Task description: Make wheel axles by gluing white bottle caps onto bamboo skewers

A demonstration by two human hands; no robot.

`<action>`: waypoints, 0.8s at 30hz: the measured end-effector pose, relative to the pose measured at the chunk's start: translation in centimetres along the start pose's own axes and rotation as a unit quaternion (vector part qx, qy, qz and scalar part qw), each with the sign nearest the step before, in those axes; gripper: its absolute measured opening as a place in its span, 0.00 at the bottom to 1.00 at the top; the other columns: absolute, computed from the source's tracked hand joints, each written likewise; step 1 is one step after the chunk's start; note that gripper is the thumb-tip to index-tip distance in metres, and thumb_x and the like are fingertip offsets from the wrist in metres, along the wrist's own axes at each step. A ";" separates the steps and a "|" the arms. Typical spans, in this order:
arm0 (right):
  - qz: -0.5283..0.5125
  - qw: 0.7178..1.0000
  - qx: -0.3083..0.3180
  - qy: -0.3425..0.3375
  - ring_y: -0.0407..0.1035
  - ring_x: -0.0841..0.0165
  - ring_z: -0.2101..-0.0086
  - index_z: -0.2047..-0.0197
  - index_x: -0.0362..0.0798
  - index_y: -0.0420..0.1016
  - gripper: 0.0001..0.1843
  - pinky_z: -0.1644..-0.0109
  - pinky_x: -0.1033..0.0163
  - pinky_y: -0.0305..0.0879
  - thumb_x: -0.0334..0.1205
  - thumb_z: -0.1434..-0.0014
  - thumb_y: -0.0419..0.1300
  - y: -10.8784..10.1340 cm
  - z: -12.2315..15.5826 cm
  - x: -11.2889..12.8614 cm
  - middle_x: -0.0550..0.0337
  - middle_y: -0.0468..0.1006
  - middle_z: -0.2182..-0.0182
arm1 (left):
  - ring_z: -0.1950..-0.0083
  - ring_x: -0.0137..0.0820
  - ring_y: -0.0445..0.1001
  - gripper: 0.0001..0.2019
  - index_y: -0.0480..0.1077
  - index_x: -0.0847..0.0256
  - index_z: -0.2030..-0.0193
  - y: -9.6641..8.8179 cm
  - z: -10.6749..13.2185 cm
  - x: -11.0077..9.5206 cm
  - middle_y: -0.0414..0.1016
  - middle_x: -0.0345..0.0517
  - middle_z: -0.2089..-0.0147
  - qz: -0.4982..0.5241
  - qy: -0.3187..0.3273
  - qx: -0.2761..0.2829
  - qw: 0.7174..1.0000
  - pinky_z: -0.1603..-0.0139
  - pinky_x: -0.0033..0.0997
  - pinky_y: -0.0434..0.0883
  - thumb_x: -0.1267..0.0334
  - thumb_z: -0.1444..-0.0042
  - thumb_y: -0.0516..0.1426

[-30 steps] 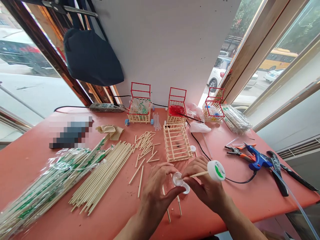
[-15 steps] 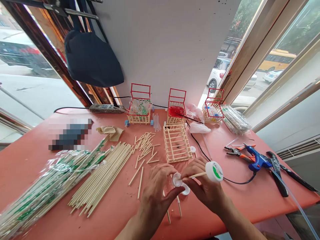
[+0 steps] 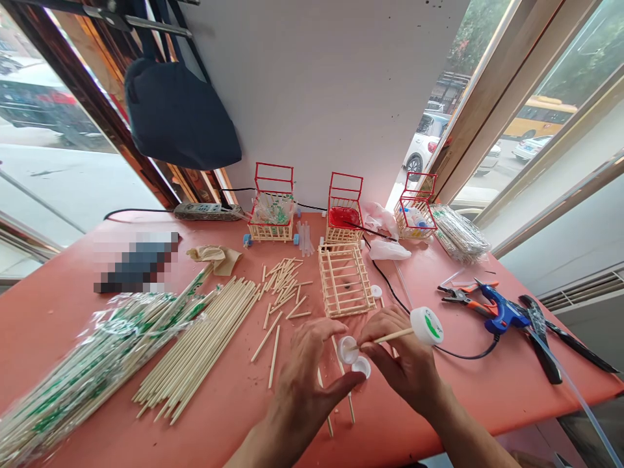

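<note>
My right hand (image 3: 402, 361) pinches a short wooden stick (image 3: 387, 338) that carries a white bottle cap with a green mark (image 3: 426, 325) on its far end. The stick's near end meets a second white cap (image 3: 348, 350), which my left hand (image 3: 307, 374) holds between thumb and fingers. A third white cap (image 3: 361, 368) lies on the red table just below them. Loose short sticks lie under my hands.
A bare wooden stick cage (image 3: 344, 279) lies ahead, with three red-framed cages (image 3: 272, 201) behind it. Long sticks (image 3: 205, 341) and wrapped chopsticks (image 3: 88, 370) cover the left. A blue glue gun (image 3: 502, 312), pliers (image 3: 461, 294) and black scissors (image 3: 546, 338) lie right.
My right hand has tilted the stick so the green-marked cap rose slightly up and right. The left hand's fingers shifted a little around the small cap.
</note>
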State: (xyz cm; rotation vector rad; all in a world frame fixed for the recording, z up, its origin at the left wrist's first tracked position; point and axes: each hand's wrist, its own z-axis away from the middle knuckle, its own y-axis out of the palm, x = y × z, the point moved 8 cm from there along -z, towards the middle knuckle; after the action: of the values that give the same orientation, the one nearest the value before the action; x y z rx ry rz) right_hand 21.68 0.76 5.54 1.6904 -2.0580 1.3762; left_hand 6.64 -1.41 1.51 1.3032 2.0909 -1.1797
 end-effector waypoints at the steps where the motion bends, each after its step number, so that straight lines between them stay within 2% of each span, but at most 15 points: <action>1: -0.014 1.000 -0.006 0.013 0.73 0.65 0.66 0.61 0.51 0.73 0.06 0.57 0.59 0.66 0.36 0.29 0.58 -0.1 0.0 -0.3 0.61 0.79 0.69 | 0.47 0.41 0.80 0.24 0.67 0.52 0.44 0.1 0.0 0.1 0.80 0.46 0.49 0.002 -0.007 0.005 1.000 0.47 0.40 0.78 0.61 0.45 0.70; 5: -0.051 0.996 -0.033 0.064 0.72 0.67 0.69 0.63 0.50 0.74 0.09 0.62 0.62 0.66 0.40 0.28 0.58 -0.5 0.2 -1.1 0.61 0.77 0.71 | 0.45 0.41 0.80 0.24 0.67 0.51 0.44 0.3 0.1 0.6 0.80 0.46 0.47 0.011 -0.031 0.032 0.999 0.46 0.40 0.78 0.64 0.45 0.69; 8: -0.053 0.994 -0.050 0.084 0.72 0.67 0.70 0.65 0.50 0.74 0.11 0.65 0.63 0.66 0.42 0.29 0.58 -0.8 0.3 -1.4 0.61 0.77 0.72 | 0.44 0.41 0.80 0.21 0.68 0.52 0.43 0.2 0.2 0.5 0.81 0.47 0.48 0.014 -0.019 0.027 0.999 0.45 0.41 0.78 0.65 0.41 0.67; 15: -0.065 0.992 -0.062 0.086 0.72 0.67 0.71 0.66 0.50 0.74 0.13 0.66 0.63 0.66 0.44 0.29 0.58 -0.6 0.2 -1.4 0.61 0.77 0.73 | 0.48 0.41 0.81 0.13 0.73 0.54 0.47 -0.4 -0.3 -0.2 0.82 0.48 0.52 0.044 0.000 -0.009 0.999 0.49 0.40 0.79 0.65 0.38 0.65; 24: -0.059 0.993 -0.064 0.081 0.72 0.67 0.72 0.66 0.50 0.75 0.14 0.66 0.63 0.66 0.45 0.28 0.58 -0.7 0.1 -1.1 0.61 0.77 0.73 | 0.47 0.39 0.82 0.14 0.73 0.53 0.49 -0.4 -0.4 0.1 0.83 0.46 0.52 0.052 -0.022 -0.005 0.998 0.48 0.37 0.79 0.68 0.41 0.65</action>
State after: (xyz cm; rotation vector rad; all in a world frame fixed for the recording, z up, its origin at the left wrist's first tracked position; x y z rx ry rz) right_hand 22.71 1.46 5.18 1.5671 -1.8837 1.2699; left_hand 6.22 -1.12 1.81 1.3528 1.9708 -1.1426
